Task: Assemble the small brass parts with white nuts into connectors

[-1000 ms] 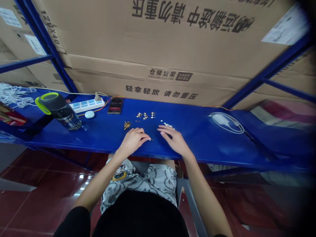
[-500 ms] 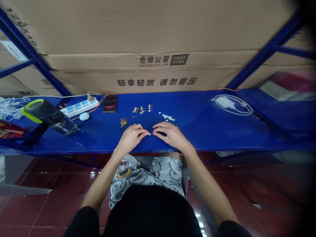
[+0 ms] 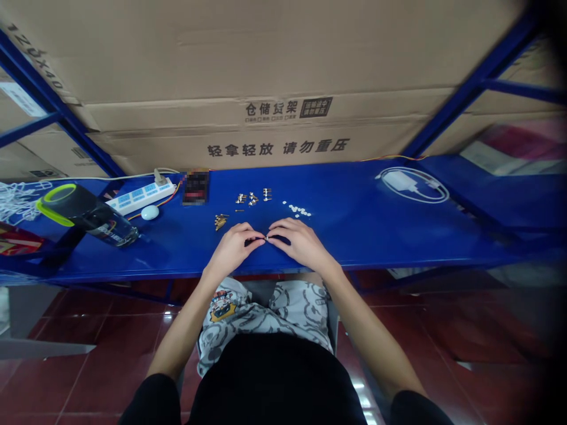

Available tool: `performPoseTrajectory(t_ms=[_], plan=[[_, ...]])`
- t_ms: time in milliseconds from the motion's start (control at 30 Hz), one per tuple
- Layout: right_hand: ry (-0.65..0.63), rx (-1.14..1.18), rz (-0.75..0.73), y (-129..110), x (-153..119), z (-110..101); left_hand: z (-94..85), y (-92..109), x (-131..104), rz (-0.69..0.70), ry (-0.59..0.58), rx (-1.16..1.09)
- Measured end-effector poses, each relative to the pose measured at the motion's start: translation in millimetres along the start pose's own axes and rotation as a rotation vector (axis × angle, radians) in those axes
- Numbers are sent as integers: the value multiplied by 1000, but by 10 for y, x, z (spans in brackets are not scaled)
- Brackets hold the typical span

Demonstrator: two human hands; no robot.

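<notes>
My left hand [image 3: 235,247] and my right hand [image 3: 297,241] meet fingertip to fingertip above the blue shelf's front part, both closed in a pinch. Between them is a tiny white piece [image 3: 266,238] on a thin screw-like pin, mostly covered by the fingers. Beyond my left hand lies a pile of brass-coloured screws [image 3: 220,222], with a single screw [image 3: 240,211] apart from it. Farther back, screws with white pieces on them [image 3: 253,198] lie in small groups, one in a neat row [image 3: 267,194]. Loose white pieces [image 3: 300,210] are scattered beyond my right hand.
On the left are a dark bottle with a lime-green loop [image 3: 100,215], a white power strip [image 3: 142,196], a round pale object [image 3: 149,212] and a dark box [image 3: 195,188]. A white charger with coiled cable [image 3: 401,180] lies right. Cardboard [image 3: 274,59] stands behind the blue shelf [image 3: 354,236].
My hands have come closer together, the right moving left until the fingertips meet. Less of the pin shows between them. The view has shifted slightly.
</notes>
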State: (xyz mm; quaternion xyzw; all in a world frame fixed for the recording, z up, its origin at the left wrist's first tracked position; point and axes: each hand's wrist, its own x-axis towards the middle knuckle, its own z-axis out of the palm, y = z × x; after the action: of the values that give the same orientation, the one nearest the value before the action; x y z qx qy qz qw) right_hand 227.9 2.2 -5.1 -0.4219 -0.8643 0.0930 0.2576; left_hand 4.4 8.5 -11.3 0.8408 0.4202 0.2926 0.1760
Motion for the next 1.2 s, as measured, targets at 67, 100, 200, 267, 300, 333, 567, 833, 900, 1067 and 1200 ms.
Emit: performPoseTrajectory(t_ms=[67, 100, 200, 267, 300, 333, 567, 833, 900, 1067, 1200], plan=[[-2, 13, -9, 0, 4, 9, -6, 7, 6, 8, -6, 11], [-3, 21, -14, -2, 4, 8, -9, 9, 7, 11, -8, 15], [2, 45, -21, -20, -1, -8, -15, 11, 10, 18, -10, 3], [7, 58, -29, -38, -4, -21, -17, 8, 9, 21, -3, -20], [9, 60, -35, -48, -5, -26, -17, 6, 9, 24, 1, -31], [10, 58, -42, -56, -7, -30, -17, 5, 8, 27, 3, -39], [27, 61, -64, -67, -13, -33, -29, 35, -7, 52, 10, -3], [55, 114, -23, -54, -13, -37, -61, 120, -18, 91, 46, 75], [75, 138, 1, -44, -17, -35, -63, 127, -15, 79, 64, 58], [121, 231, 83, -23, -25, -44, -63, 125, -14, 67, 127, -19], [136, 349, 152, -14, -26, -59, -58, 118, -24, 68, 156, -50]])
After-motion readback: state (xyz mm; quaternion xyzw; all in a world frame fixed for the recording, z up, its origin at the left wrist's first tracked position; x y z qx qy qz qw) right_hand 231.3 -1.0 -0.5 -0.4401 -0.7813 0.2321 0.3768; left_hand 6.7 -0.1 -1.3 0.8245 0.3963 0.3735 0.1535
